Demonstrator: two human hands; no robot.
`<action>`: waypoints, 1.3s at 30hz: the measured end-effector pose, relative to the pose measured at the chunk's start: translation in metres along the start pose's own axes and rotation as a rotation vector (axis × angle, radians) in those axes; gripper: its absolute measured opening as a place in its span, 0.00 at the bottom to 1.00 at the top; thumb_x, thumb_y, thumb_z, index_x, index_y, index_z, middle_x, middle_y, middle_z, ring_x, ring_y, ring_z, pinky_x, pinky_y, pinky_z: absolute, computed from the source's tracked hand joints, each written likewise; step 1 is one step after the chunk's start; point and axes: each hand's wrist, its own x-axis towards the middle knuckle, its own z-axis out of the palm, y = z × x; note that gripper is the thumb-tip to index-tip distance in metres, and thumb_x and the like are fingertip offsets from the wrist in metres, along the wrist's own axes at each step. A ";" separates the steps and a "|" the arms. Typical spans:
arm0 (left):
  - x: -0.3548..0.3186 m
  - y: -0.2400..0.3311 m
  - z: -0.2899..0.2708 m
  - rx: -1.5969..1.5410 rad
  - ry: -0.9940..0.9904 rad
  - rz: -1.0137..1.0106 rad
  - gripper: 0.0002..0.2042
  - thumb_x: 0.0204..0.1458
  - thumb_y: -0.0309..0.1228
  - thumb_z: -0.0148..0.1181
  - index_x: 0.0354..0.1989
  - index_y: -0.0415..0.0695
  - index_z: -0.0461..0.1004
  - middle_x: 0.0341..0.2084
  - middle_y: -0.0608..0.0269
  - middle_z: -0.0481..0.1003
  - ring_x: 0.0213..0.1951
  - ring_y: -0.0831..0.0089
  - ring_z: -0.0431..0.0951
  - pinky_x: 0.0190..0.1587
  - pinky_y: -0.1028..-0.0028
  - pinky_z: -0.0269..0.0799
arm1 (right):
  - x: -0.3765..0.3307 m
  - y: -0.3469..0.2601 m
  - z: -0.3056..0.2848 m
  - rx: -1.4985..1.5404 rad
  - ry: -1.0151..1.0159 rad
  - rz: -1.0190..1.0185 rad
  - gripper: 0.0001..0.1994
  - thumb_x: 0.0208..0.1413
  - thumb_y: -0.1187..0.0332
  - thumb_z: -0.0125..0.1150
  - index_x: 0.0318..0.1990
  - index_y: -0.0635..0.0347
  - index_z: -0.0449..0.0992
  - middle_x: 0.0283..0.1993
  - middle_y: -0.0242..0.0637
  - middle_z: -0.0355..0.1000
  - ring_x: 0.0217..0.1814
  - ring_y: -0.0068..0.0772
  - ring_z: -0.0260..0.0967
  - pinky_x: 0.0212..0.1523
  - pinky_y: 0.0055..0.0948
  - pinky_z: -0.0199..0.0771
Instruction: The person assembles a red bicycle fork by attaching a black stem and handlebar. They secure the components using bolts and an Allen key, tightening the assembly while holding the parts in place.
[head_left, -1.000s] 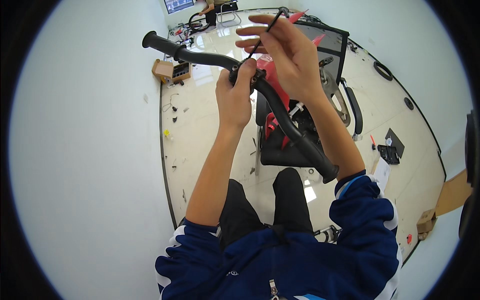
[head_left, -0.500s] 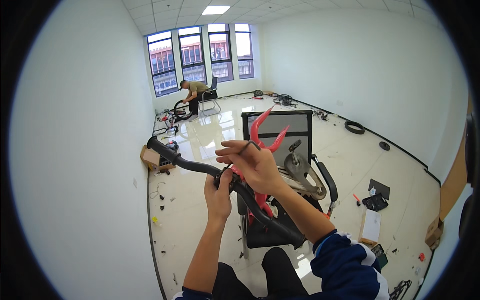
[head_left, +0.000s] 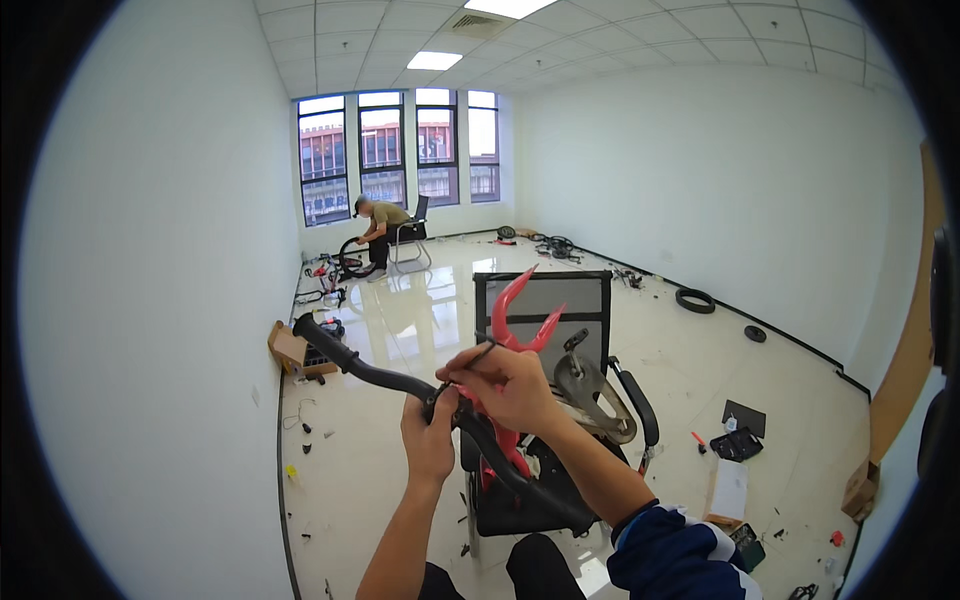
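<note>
A black bicycle handlebar (head_left: 382,377) slants across in front of me, from a ribbed grip at the upper left to its other end at the lower right. My left hand (head_left: 429,440) is closed round its middle, at the stem clamp, thumb on top. Just above that spot, my right hand (head_left: 508,388) pinches a thin dark bent tool, apparently a hex key (head_left: 484,346); its working tip is hidden by fingers. Behind both hands, a glossy red forked bike part (head_left: 512,318) stands up from a black mesh-backed office chair (head_left: 594,310).
On the chair's right side lies a metal crank with a chainring (head_left: 580,385). Left of me, an opened cardboard box (head_left: 288,346) sits by the wall. Tyres (head_left: 695,301), a black tool case (head_left: 737,444) and small parts lie on the floor. A seated person (head_left: 385,225) handles a wheel near the windows.
My view has tilted up, showing more ceiling. My right hand's fingers, raised and spread before, have come down and closed together at the clamp. The left hand keeps its hold.
</note>
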 end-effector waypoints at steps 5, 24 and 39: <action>0.002 -0.005 -0.006 -0.049 0.004 0.058 0.12 0.59 0.36 0.58 0.34 0.39 0.70 0.24 0.70 0.70 0.27 0.84 0.68 0.28 0.81 0.64 | 0.003 0.004 0.000 0.103 0.018 -0.020 0.05 0.56 0.81 0.61 0.39 0.70 0.75 0.37 0.44 0.81 0.42 0.32 0.81 0.42 0.24 0.79; 0.001 0.014 -0.001 0.110 0.036 -0.023 0.23 0.55 0.48 0.62 0.28 0.35 0.71 0.21 0.66 0.71 0.27 0.81 0.68 0.29 0.77 0.64 | 0.015 -0.005 -0.005 0.172 -0.105 -0.186 0.08 0.59 0.80 0.58 0.45 0.71 0.74 0.38 0.46 0.79 0.43 0.39 0.80 0.45 0.35 0.83; -0.001 0.007 -0.007 0.177 0.020 -0.016 0.24 0.54 0.51 0.60 0.27 0.37 0.73 0.21 0.66 0.70 0.27 0.78 0.67 0.32 0.75 0.63 | 0.015 -0.029 -0.002 0.108 -0.131 0.017 0.05 0.56 0.81 0.61 0.40 0.71 0.77 0.36 0.42 0.80 0.38 0.26 0.79 0.40 0.23 0.80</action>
